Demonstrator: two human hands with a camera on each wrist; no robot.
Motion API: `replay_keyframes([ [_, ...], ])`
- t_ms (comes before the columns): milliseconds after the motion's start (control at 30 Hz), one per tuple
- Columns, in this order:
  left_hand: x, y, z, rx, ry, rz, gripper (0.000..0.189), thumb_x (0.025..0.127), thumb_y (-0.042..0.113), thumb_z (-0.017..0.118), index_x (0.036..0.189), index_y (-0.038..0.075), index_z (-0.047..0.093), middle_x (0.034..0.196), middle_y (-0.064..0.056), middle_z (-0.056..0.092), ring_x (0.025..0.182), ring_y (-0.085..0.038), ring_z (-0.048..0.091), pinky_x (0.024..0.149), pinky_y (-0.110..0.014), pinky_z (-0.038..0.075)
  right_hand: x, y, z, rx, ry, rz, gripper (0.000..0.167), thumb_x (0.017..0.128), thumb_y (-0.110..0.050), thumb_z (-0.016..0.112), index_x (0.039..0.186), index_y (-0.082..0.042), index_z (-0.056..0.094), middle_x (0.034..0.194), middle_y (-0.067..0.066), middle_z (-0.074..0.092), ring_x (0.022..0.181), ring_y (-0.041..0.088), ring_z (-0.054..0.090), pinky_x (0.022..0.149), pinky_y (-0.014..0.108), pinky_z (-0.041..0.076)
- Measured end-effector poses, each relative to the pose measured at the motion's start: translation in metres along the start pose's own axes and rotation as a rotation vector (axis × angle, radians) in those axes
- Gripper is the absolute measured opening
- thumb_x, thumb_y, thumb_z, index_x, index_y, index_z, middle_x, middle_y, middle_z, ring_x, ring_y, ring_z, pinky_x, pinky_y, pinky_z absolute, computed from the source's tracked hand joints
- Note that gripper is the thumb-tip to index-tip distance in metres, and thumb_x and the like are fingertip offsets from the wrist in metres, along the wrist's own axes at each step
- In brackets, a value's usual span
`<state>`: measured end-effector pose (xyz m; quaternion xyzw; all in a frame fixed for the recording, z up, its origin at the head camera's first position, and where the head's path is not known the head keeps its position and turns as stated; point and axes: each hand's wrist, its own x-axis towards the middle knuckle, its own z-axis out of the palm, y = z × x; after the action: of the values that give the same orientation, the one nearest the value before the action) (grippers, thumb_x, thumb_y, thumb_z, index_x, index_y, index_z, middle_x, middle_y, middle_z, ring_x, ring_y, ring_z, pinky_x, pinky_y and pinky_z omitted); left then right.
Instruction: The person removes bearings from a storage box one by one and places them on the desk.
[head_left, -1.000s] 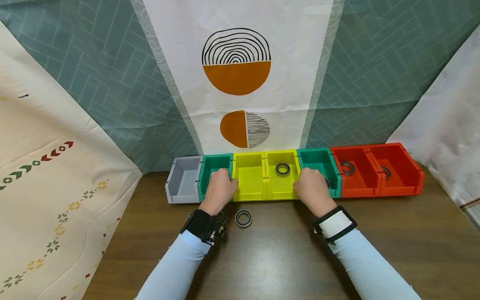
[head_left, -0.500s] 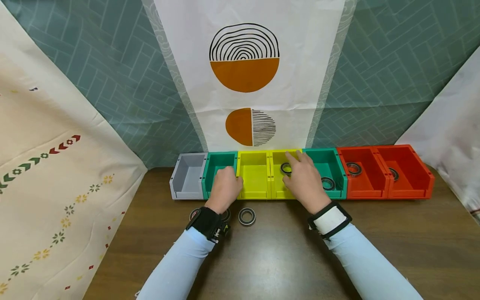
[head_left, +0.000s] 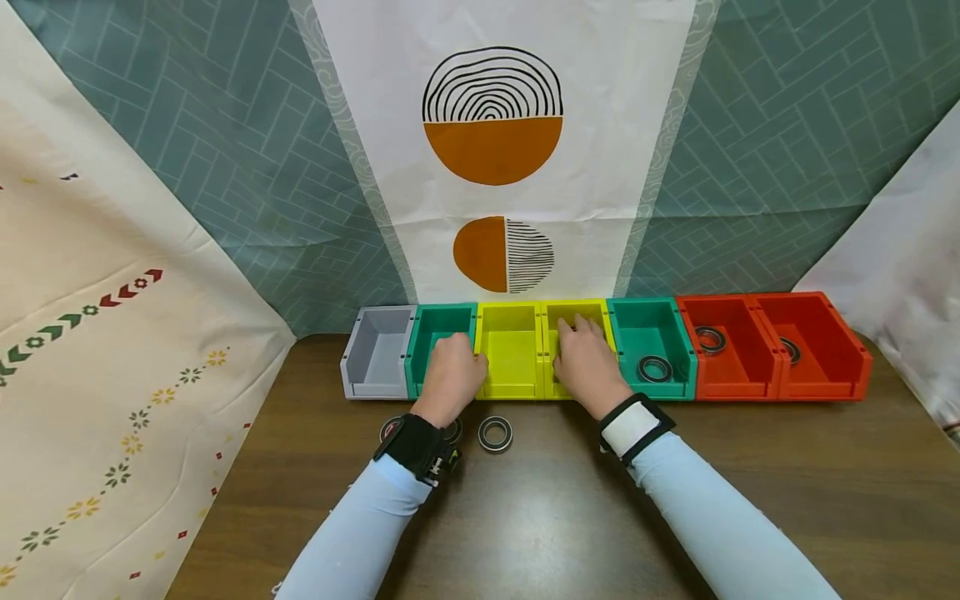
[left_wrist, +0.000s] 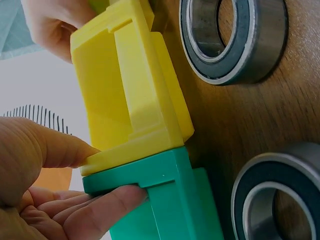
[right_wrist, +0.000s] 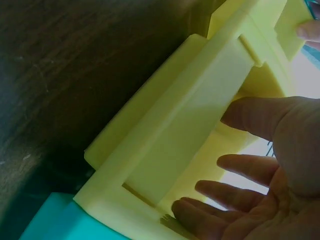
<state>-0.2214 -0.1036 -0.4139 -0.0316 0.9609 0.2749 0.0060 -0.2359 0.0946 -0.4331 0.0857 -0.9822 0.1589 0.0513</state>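
My left hand [head_left: 453, 372] pinches the adjoining walls of the left green bin [left_wrist: 170, 210] and the left yellow bin [head_left: 509, 350]. In the left wrist view its thumb presses the yellow side while the fingers [left_wrist: 107, 207] reach into the green one. Over the right yellow bin [head_left: 553, 312], my right hand [head_left: 588, 367] dips in with its fingers apart. From the right wrist, the thumb and fingers [right_wrist: 227, 195] of that hand appear spread inside the bin [right_wrist: 195, 125], with no object seen between them. The bearing seen there earlier is hidden from the head view.
On the table in front lie several bearings, one of them [head_left: 495, 434] fully visible. Further bearings sit in the right green bin [head_left: 655, 368] and the two red bins [head_left: 738, 387]. A grey bin [head_left: 378, 354] ends the row at left. Cloth hangs behind.
My right hand leaves the edge between the right yellow and green bins, its fingers opening, and moves left into the right yellow bin. The left hand keeps its pinch. The view shifts slightly.
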Motion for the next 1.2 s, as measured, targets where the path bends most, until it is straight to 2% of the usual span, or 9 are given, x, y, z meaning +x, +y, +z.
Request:
replay_keyframes([
  [100, 0.000, 0.000, 0.000, -0.001, -0.001, 0.001, 0.018, 0.089, 0.019, 0.056, 0.081, 0.003, 0.058, 0.058, -0.006, 0.049, 0.048, -0.018, 0.054, 0.040, -0.022, 0.042, 0.003, 0.000, 0.002, -0.001, -0.012, 0.001, 0.047, 0.085, -0.014, 0.061, 0.127, 0.002, 0.049, 0.121, 0.026, 0.050, 0.112, 0.042, 0.047, 0.103, 0.051, 0.037],
  [200, 0.000, -0.001, 0.001, 0.008, 0.002, 0.007, 0.018, 0.089, 0.020, 0.056, 0.082, 0.003, 0.058, 0.058, -0.006, 0.050, 0.048, -0.018, 0.054, 0.041, -0.022, 0.042, 0.005, 0.000, 0.003, -0.003, -0.063, 0.034, 0.046, 0.084, -0.013, 0.063, 0.125, 0.001, 0.049, 0.115, 0.024, 0.049, 0.105, 0.040, 0.045, 0.099, 0.051, 0.038],
  [367, 0.000, 0.001, 0.000, 0.023, 0.001, 0.007, 0.018, 0.089, 0.019, 0.057, 0.082, 0.002, 0.058, 0.059, -0.007, 0.051, 0.048, -0.017, 0.054, 0.040, -0.022, 0.042, 0.010, -0.001, 0.003, -0.008, -0.170, 0.103, 0.050, 0.085, -0.014, 0.062, 0.130, 0.000, 0.045, 0.121, 0.027, 0.043, 0.111, 0.041, 0.041, 0.101, 0.053, 0.038],
  [533, 0.000, 0.003, -0.001, 0.024, -0.007, -0.011, 0.019, 0.089, 0.019, 0.058, 0.085, 0.001, 0.058, 0.063, -0.008, 0.054, 0.050, -0.017, 0.056, 0.041, -0.022, 0.043, 0.012, -0.002, 0.008, -0.014, -0.229, 0.129, 0.052, 0.087, -0.014, 0.058, 0.135, -0.001, 0.041, 0.125, 0.030, 0.038, 0.115, 0.042, 0.039, 0.101, 0.055, 0.039],
  [700, 0.000, 0.003, -0.001, 0.028, 0.001, -0.007, 0.018, 0.089, 0.019, 0.058, 0.083, 0.002, 0.058, 0.062, -0.008, 0.053, 0.050, -0.017, 0.055, 0.041, -0.022, 0.042, 0.013, 0.000, 0.012, -0.044, -0.251, 0.130, 0.054, 0.088, -0.016, 0.057, 0.136, -0.001, 0.038, 0.126, 0.031, 0.035, 0.117, 0.043, 0.039, 0.099, 0.055, 0.041],
  [933, 0.000, 0.004, -0.003, 0.032, -0.006, 0.001, 0.018, 0.089, 0.019, 0.058, 0.083, 0.002, 0.057, 0.060, -0.007, 0.052, 0.049, -0.017, 0.055, 0.041, -0.022, 0.042, 0.014, 0.001, 0.013, -0.105, -0.256, 0.102, 0.055, 0.088, -0.017, 0.059, 0.136, -0.001, 0.038, 0.121, 0.030, 0.038, 0.108, 0.040, 0.041, 0.096, 0.052, 0.044],
  [1200, 0.001, 0.004, -0.003, 0.028, -0.015, -0.006, 0.019, 0.089, 0.019, 0.057, 0.079, 0.003, 0.057, 0.059, -0.006, 0.052, 0.048, -0.016, 0.055, 0.040, -0.022, 0.043, 0.015, 0.001, 0.010, -0.147, -0.251, 0.080, 0.041, 0.087, -0.014, 0.060, 0.123, 0.000, 0.050, 0.112, 0.027, 0.041, 0.101, 0.040, 0.042, 0.090, 0.050, 0.047],
])
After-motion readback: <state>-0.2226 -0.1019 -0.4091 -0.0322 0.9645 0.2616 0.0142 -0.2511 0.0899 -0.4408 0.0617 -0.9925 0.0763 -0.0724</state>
